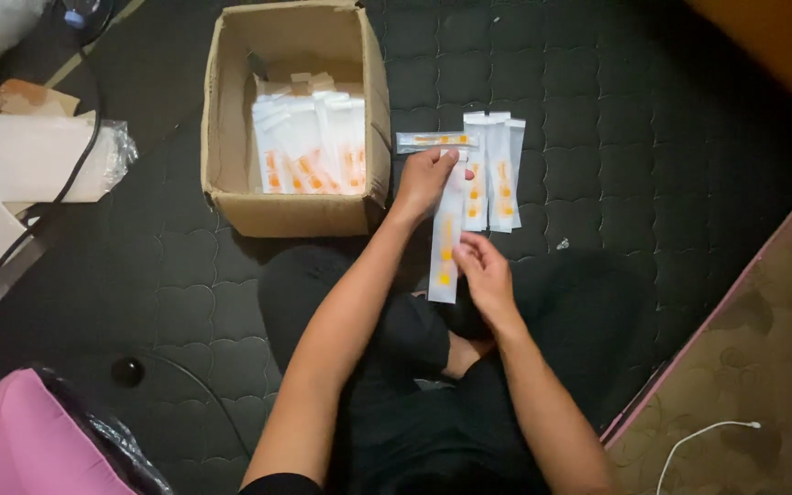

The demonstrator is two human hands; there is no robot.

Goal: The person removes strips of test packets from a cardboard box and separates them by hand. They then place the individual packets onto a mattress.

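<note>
Left hand closed on the upper end of a long clear packet with an orange piece inside, right hand pinching that same packet near its lower end, the packet hanging lengthwise between them over the dark quilted mat. Just beside it on the right, a small stack of like packets lying on the mat, one more packet set crosswise at the stack's top. To the left, an open cardboard box with many more packets upright inside; farther left a black cable, and at the lower left a pink bag.
</note>
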